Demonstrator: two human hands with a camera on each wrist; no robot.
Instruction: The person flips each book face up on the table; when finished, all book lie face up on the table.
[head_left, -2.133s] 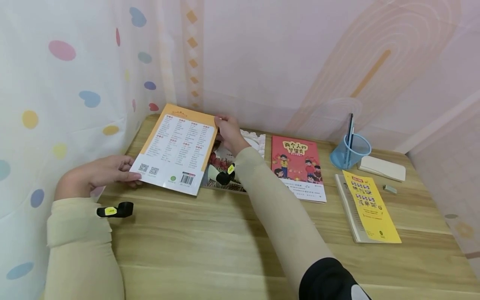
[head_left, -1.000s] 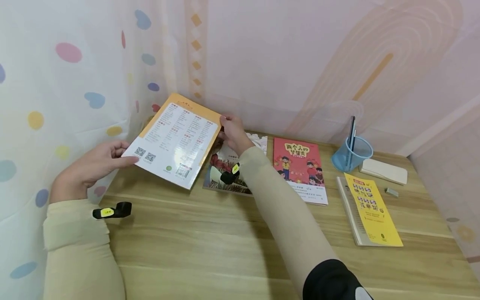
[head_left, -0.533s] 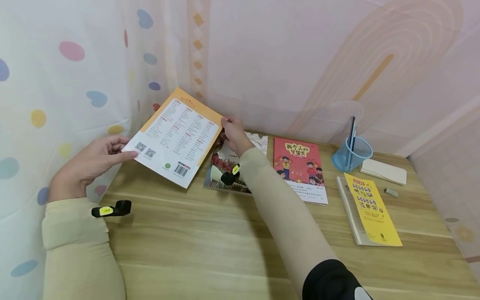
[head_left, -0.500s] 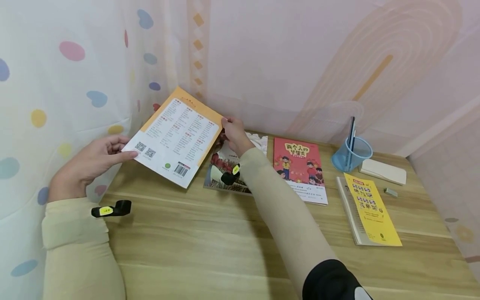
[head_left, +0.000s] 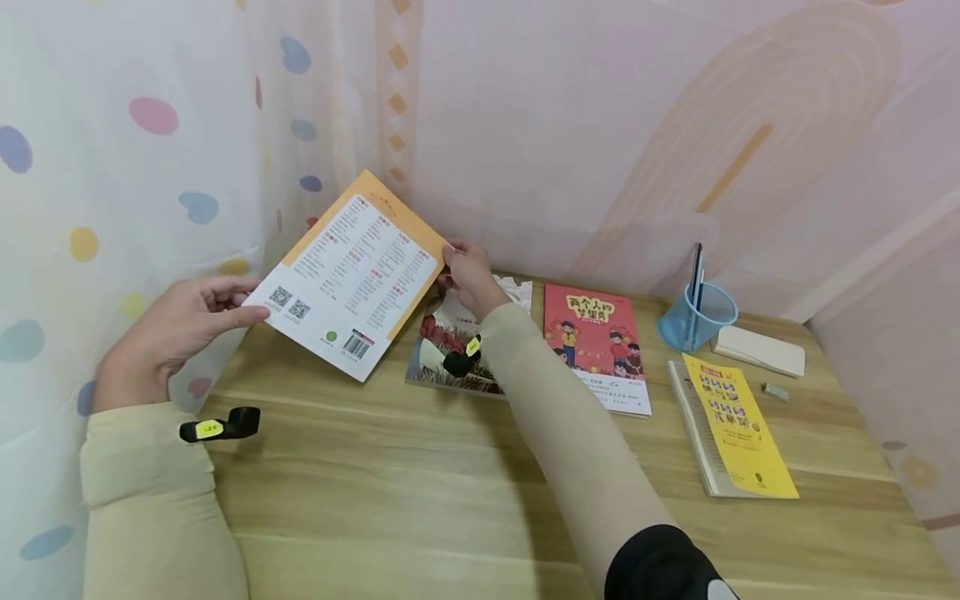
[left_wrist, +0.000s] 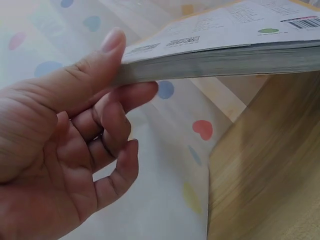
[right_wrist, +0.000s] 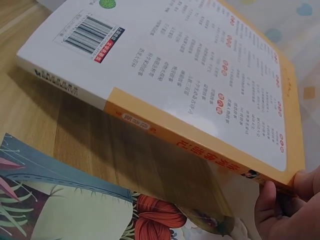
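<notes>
Wooden desk (head_left: pixel 420 500), dotted curtain (head_left: pixel 112 167), both hands pinching orange book (head_left: pixel 352 283)

Bright, even, soft light; faint shadows under the sleeves; wrist views slightly blurred.

Left hand (left_wrist: pixel 65 145) pinching book (left_wrist: pixel 220 47) corner, thumb on top, spotted curtain (left_wrist: pixel 170 140), wooden desk (left_wrist: pixel 270 170)
</notes>
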